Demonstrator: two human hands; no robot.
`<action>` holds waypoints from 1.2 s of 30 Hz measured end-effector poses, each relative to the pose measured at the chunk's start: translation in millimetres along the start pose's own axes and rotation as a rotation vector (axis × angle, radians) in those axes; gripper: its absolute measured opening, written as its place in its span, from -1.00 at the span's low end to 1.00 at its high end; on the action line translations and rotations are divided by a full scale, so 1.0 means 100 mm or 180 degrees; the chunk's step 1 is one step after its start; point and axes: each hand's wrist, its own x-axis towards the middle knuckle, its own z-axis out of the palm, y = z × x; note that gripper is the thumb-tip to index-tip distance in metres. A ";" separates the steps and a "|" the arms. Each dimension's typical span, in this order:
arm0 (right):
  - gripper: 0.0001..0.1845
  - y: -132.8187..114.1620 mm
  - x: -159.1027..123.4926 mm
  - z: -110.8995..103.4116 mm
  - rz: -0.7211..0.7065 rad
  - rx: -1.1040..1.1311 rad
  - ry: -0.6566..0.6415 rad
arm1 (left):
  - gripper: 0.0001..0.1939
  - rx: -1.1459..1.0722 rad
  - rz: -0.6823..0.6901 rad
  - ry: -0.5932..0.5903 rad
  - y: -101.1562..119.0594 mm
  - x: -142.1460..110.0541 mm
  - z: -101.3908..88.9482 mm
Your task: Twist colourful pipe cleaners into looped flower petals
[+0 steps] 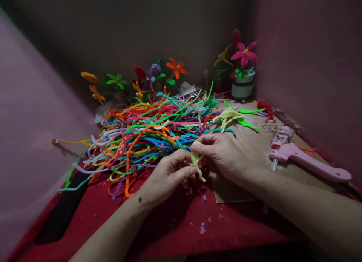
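Observation:
Pinched between both my hands is a pale yellow pipe cleaner (196, 162), bent and twisted, with a short tail pointing down. My left hand (171, 171) grips its lower part between thumb and fingers. At the upper end, the thumb and forefinger of my right hand (223, 152) close on it. Just beyond my hands lies a big heap of pipe cleaners (152, 130) in many colours. Several pale yellow shaped pieces (229, 114) rest at the heap's right end, beside bright green ones (247, 123).
A pink glue gun (311, 162) lies on a cardboard sheet (234, 188) at right. Pipe-cleaner flowers (177, 67) stand along the back wall, and a pink flower (244, 54) rises from a pale green pot (243, 86). Fluff scraps (202, 228) dot the red cloth (169, 235).

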 end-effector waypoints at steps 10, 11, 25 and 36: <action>-0.81 -0.01 0.00 0.00 0.0072 0.0089 -0.0012 | -0.90 0.0704 0.0163 0.0041 -0.03 -0.01 0.00; -0.81 0.00 0.00 -0.01 0.0056 0.0065 -0.0017 | -0.89 0.0667 0.0122 0.0061 -0.02 -0.01 -0.01; -0.77 0.04 0.01 0.02 0.0060 0.0301 0.0028 | -0.78 0.1776 0.0750 0.0148 -0.03 0.01 -0.07; -0.79 0.04 -0.01 0.03 0.0480 0.0726 -0.0206 | -0.82 0.0841 0.0257 0.0185 -0.02 -0.02 -0.04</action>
